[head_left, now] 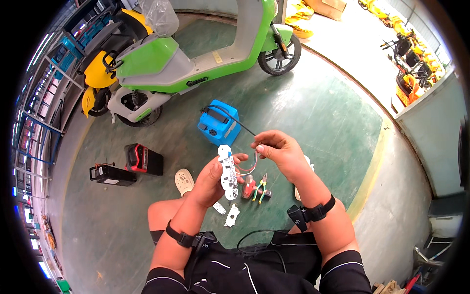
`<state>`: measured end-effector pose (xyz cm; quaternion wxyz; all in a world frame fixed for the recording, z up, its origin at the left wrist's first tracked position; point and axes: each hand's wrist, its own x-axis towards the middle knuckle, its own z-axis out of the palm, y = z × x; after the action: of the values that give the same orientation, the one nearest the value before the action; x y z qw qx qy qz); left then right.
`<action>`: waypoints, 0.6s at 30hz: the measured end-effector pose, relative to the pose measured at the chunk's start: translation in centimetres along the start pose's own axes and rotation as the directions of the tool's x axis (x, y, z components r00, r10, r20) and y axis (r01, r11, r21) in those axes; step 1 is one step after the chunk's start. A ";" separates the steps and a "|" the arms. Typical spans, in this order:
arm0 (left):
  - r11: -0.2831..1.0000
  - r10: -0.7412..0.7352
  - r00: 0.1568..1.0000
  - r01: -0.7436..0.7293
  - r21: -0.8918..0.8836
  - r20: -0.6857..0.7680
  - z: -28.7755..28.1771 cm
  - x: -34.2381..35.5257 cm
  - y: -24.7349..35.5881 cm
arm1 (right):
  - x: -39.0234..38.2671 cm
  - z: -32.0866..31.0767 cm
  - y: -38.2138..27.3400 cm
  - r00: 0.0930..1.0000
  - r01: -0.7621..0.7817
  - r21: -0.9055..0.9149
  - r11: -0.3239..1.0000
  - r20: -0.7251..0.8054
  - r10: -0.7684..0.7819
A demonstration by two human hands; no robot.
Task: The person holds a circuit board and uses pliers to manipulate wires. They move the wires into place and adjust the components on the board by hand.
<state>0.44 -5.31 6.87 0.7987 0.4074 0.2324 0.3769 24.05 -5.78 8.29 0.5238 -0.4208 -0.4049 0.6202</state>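
My left hand (210, 180) is closed round a long white circuit board (227, 174) dotted with small dark parts, held upright above the floor. Thin coloured wires (250, 171) curve from the board's right side up to my right hand (278, 151). There the thumb and fingertips pinch the end of a black cable (241, 123), where the wires come out. The cable runs back over a blue box (226, 126) with a dark handle. Below the hands lie pliers (261, 188) with green and yellow grips, beside a red and black tool (250, 187). A white plastic piece (232, 215) lies nearer to me.
A green and grey scooter (196, 63) stands across the back, with a yellow one (98, 71) behind its left end. Two battery-like boxes, one black (112, 175) and one red and black (144, 160), stand at left. Metal racks (46, 112) line the far left.
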 end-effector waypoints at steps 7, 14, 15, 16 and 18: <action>0.979 -0.168 0.973 0.184 -0.093 0.161 -2.7 0.6 -0.5 | 0.1 0.4 1.5 0.992 0.124 -0.475 0.871 0.031 -0.124; 0.960 -0.257 0.933 0.277 -0.049 0.254 -3.2 0.8 0.9 | 0.3 1.2 1.4 0.996 0.029 -0.137 0.990 0.087 -0.017; 0.961 -0.234 0.934 0.265 -0.084 0.272 -3.0 0.7 1.1 | 0.1 1.7 1.3 0.994 0.020 -0.049 0.999 0.104 -0.015; 0.964 -0.225 0.935 0.254 -0.074 0.275 -3.3 0.7 1.2 | 0.1 2.0 1.3 0.992 0.009 0.039 0.999 0.123 -0.014; 0.970 -0.210 0.939 0.234 -0.061 0.272 -3.7 0.6 1.4 | 0.5 2.4 1.2 0.987 0.032 0.024 0.999 0.159 -0.036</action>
<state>-2.34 -2.54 5.92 0.8778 0.3879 0.1510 0.2370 21.35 -5.63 7.89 0.5048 -0.3574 -0.4457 0.6472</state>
